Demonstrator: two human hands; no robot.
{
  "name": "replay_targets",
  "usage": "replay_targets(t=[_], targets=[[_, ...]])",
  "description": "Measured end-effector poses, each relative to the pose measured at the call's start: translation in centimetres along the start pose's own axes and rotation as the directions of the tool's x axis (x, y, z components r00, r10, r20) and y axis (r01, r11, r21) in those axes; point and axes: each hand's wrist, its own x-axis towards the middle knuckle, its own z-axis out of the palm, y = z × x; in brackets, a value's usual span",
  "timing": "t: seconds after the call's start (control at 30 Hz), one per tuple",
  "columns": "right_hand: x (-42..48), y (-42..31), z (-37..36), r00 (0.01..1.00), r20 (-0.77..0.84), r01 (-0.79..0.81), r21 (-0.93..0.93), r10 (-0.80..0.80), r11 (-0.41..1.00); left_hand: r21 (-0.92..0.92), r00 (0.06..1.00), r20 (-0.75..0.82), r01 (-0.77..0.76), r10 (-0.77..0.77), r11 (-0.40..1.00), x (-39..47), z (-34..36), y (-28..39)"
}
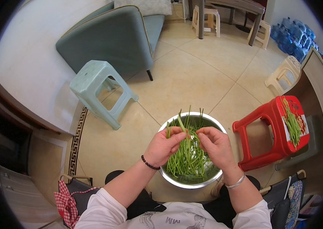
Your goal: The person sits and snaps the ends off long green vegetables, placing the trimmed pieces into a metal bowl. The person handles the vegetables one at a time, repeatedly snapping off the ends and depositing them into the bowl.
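Note:
My left hand pinches a pale green vegetable stem between thumb and fingers. Close beside it, my right hand has its thumb and index fingertip drawn together; whether a bit of stem is between them is too small to tell. Both hands are above a round stainless steel basin on the floor between my knees. Long, thin green stems lie tangled inside the basin, and several tips stick up past its far rim. My hands hide part of the heap.
A red plastic stool on the right bears a bundle of green stems. To the left stand a pale green plastic stool and a grey-green sofa. Blue water bottles are piled at the far right, past a cream stool.

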Motion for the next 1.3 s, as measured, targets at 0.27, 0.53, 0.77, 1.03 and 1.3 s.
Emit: replay_targets(t=[0.27, 0.53, 0.77, 1.03, 1.3], targets=[[-0.8, 1.0, 1.7, 0.994, 0.054, 0.107, -0.242, -0.097, 0.964, -0.044, 0.996, -0.017, -0.087, 0.086, 0.995, 0.5, -0.8, 0.0], [-0.9, 0.8, 2.0, 0.977, -0.005, 0.199, -0.308, -0.211, 0.93, 0.111, 0.961, -0.082, -0.253, 0.263, 0.961, 0.2, -0.2, -0.3], [-0.8, 0.0, 0.9, 0.92, 0.225, 0.393, -0.54, -0.322, 0.745, 0.114, 0.982, -0.093, -0.155, 0.166, 0.981, 0.0, 0.0, 0.1], [0.1, 0.6, 0.1, 0.977, 0.192, 0.126, -0.159, -0.094, 0.979, 0.118, 0.997, -0.068, -0.039, 0.048, 0.992, -0.1, -0.2, 0.0], [0.4, 2.5, 0.8, 0.985, 0.173, 0.021, -0.036, -0.014, 0.999, 0.446, 0.986, 0.139, 0.023, -0.094, 0.895, 0.0, -0.4, -1.6]])
